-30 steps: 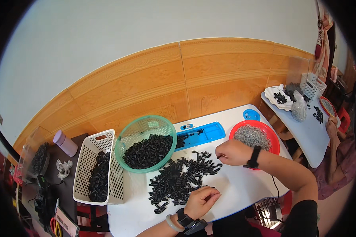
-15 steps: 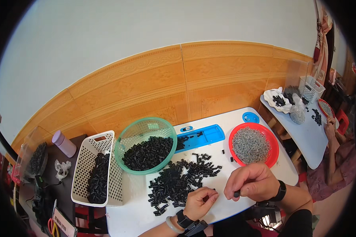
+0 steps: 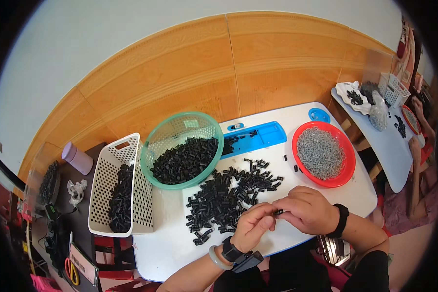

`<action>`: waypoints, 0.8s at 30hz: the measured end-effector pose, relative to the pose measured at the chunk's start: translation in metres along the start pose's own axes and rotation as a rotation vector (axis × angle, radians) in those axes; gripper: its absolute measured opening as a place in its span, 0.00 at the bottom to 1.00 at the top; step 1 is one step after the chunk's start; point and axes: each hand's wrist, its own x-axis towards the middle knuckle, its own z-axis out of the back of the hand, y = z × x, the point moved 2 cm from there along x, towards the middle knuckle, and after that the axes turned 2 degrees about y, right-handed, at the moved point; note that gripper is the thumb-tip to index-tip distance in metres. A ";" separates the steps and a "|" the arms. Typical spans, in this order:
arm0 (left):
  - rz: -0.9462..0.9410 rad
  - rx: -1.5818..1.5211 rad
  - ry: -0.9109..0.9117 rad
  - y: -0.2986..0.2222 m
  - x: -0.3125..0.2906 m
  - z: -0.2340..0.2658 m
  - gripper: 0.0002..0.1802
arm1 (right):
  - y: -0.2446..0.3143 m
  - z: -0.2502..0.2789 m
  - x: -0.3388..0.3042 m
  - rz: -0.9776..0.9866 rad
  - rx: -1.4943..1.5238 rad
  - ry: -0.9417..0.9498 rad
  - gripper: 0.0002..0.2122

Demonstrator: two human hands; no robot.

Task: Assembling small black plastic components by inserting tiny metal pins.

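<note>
Near the pile (image 3: 219, 200) above the surface (image 3: 161, 257), the right hand (image 3: 309, 210) pinches a black part (image 3: 279, 211) beside the left hand (image 3: 252, 227), whose hold cannot be told, in seemingly two-handed work calling next for steady alignment.

The white surface (image 3: 168, 253) bears scattered black pieces (image 3: 216, 202), a green basket (image 3: 180, 185) left, blue tray (image 3: 270, 135) far and red bowl (image 3: 350, 165) right.
</note>
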 end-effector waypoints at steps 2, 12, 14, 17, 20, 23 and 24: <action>-0.002 -0.004 -0.024 0.002 -0.002 0.001 0.15 | -0.004 -0.006 -0.002 0.003 0.004 -0.008 0.18; 0.108 -0.045 -0.047 0.002 -0.003 0.000 0.08 | -0.002 -0.012 -0.006 0.039 0.055 -0.096 0.15; 0.120 -0.076 -0.068 0.001 -0.002 -0.001 0.07 | -0.006 -0.016 -0.009 0.039 0.074 -0.116 0.13; 0.085 0.020 -0.008 0.001 -0.003 0.003 0.06 | -0.006 -0.017 -0.012 0.036 0.093 -0.110 0.09; 0.206 -0.079 -0.021 0.003 -0.007 0.002 0.08 | -0.007 -0.019 -0.017 0.046 0.075 -0.104 0.10; 0.210 -0.088 -0.030 0.003 -0.005 0.000 0.09 | -0.008 -0.019 -0.020 -0.011 0.095 -0.110 0.07; 0.219 -0.089 -0.057 0.002 -0.005 -0.001 0.09 | -0.009 -0.017 -0.023 -0.013 0.086 -0.113 0.07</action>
